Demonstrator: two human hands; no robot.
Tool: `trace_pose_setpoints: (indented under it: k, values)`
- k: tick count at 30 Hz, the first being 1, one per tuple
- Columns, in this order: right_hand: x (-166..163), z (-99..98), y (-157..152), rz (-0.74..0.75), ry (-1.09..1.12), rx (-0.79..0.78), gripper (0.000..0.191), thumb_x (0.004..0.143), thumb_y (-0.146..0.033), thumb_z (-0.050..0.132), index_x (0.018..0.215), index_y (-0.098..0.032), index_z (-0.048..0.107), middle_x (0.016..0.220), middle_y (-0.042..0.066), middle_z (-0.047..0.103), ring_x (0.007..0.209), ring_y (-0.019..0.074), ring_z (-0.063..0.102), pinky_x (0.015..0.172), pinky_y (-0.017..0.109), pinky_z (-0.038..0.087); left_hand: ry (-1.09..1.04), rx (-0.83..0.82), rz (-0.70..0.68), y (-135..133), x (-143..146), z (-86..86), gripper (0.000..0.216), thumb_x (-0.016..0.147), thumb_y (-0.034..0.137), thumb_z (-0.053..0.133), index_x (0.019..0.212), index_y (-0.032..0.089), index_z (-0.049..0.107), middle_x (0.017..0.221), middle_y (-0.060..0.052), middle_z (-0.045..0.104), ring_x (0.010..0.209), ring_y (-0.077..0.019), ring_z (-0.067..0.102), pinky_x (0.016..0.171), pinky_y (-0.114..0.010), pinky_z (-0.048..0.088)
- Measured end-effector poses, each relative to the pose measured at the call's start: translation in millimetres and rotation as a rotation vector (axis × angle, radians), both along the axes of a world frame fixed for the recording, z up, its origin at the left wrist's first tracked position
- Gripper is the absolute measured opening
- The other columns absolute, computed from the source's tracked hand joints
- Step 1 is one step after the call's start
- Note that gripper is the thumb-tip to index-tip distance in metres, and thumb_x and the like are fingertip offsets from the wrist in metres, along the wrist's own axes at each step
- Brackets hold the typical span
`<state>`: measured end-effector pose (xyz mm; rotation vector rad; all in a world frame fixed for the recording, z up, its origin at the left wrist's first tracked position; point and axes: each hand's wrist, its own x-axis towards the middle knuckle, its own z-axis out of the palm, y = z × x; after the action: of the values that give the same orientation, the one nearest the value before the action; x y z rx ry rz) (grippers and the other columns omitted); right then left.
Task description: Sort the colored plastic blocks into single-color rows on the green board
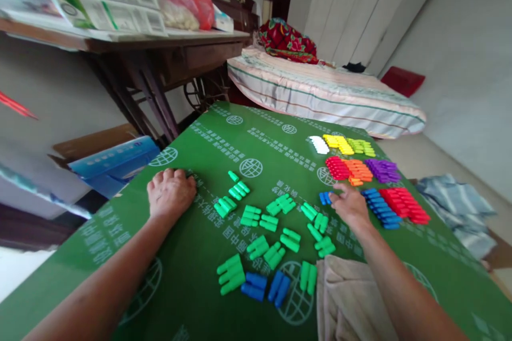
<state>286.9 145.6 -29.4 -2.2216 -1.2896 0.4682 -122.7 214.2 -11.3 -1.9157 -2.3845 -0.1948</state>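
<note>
Blue sticks (325,198) right of middle by right hand (350,205), can't tell if pinched; left hand (172,193) curled at left, grip hidden; purple sticks (383,170) bunched right, maybe to stop mixing.

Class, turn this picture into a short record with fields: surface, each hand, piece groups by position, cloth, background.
Surface: green tabletop, pale printing
Left hand: resting on the tabletop, apart from the pieces
Right hand: fingertips at a small blue cluster; grip unclear
Middle: scattered green clusters
Near edge: two blue clusters between green ones
Far right: white pieces, yellow pieces, lime pieces
Below those: red pieces, orange pieces, purple pieces
Cloth: beige cloth, near side
Background: bed, striped cover
</note>
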Motion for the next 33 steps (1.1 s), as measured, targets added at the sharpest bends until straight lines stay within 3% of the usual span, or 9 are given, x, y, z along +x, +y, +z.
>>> trace_pose_setpoints:
  k: [5, 7, 10, 13, 23, 26, 28, 33]
  values:
    - [4, 1.1, -16, 0.037, -0.105, -0.111, 0.027, 0.083, -0.038, 0.057, 0.098, -0.022, 0.072, 0.077, 0.005, 0.072, 0.076, 0.0217, 0.068, 0.068, 0.031, 0.049, 0.028, -0.034, 0.028, 1, 0, 2.4, 0.042, 0.095, 0.042, 0.032, 0.115, 0.012, 0.052, 0.125, -0.015, 0.051, 0.124, -0.0289, 0.043, 0.102, -0.048, 0.038]
    - [8, 4.8, -22, 0.069, -0.143, -0.115, 0.030, 0.084, -0.041, 0.057, 0.102, -0.022, 0.072, 0.079, 0.005, 0.073, 0.077, 0.0216, 0.068, 0.069, 0.031, 0.049, 0.032, -0.042, 0.029, 2, 0, 2.5, 0.044, 0.095, 0.043, 0.031, 0.116, 0.011, 0.052, 0.126, -0.015, 0.050, 0.124, -0.0296, 0.042, 0.102, -0.048, 0.038]
    - [14, 8.1, -30, 0.182, -0.240, -0.054, 0.042, 0.080, -0.037, 0.063, 0.119, -0.021, 0.066, 0.097, 0.007, 0.073, 0.089, 0.0218, 0.068, 0.077, 0.032, 0.050, 0.031, -0.054, 0.022, 2, 0, 2.9, 0.049, 0.094, 0.043, 0.025, 0.116, 0.009, 0.053, 0.127, -0.019, 0.049, 0.124, -0.0333, 0.041, 0.102, -0.048, 0.038]
    - [15, 6.6, -36, 0.337, -0.278, 0.032, 0.050, 0.075, -0.029, 0.068, 0.124, -0.020, 0.063, 0.116, 0.009, 0.068, 0.106, 0.0236, 0.063, 0.088, 0.034, 0.049, 0.025, -0.064, 0.017, 2, 0, 3.9, 0.057, 0.091, 0.044, 0.020, 0.116, 0.007, 0.053, 0.127, -0.022, 0.049, 0.123, -0.0376, 0.041, 0.102, -0.050, 0.037]
    - [3, -6.2, -32, 0.385, -0.315, 0.164, 0.042, 0.074, -0.023, 0.069, 0.116, -0.020, 0.066, 0.112, 0.011, 0.069, 0.105, 0.0262, 0.062, 0.093, 0.040, 0.048, 0.019, -0.120, 0.033, 9, 1, 10.0, 0.075, 0.084, 0.052, 0.005, 0.120, 0.006, 0.052, 0.133, -0.023, 0.044, 0.126, -0.0417, 0.037, 0.104, -0.052, 0.036]
    - [18, -5.6, -32, 0.326, -0.277, 0.286, 0.042, 0.073, -0.025, 0.068, 0.115, -0.019, 0.065, 0.107, 0.010, 0.070, 0.102, 0.0253, 0.063, 0.092, 0.040, 0.048, 0.028, -0.122, 0.031, 10, 0, 10.0, 0.078, 0.083, 0.055, 0.003, 0.121, 0.007, 0.051, 0.134, -0.023, 0.044, 0.126, -0.0418, 0.037, 0.104, -0.052, 0.036]
    - [37, -1.4, -32, 0.202, -0.269, 0.329, 0.046, 0.074, -0.030, 0.066, 0.118, -0.018, 0.063, 0.105, 0.010, 0.071, 0.098, 0.0256, 0.064, 0.088, 0.041, 0.049, 0.035, -0.127, 0.033, 11, 0, 9.7, 0.078, 0.082, 0.055, 0.002, 0.120, 0.007, 0.052, 0.132, -0.023, 0.045, 0.125, -0.0416, 0.038, 0.103, -0.052, 0.037]
    - [95, 16.1, -30, -0.130, -0.318, 0.203, 0.058, 0.075, -0.038, 0.064, 0.128, -0.015, 0.057, 0.104, 0.012, 0.070, 0.093, 0.0285, 0.066, 0.079, 0.040, 0.050, 0.050, -0.142, 0.040, 12, -1, 8.2, 0.076, 0.083, 0.054, 0.004, 0.121, 0.008, 0.051, 0.133, -0.022, 0.044, 0.124, -0.0404, 0.038, 0.103, -0.051, 0.037]
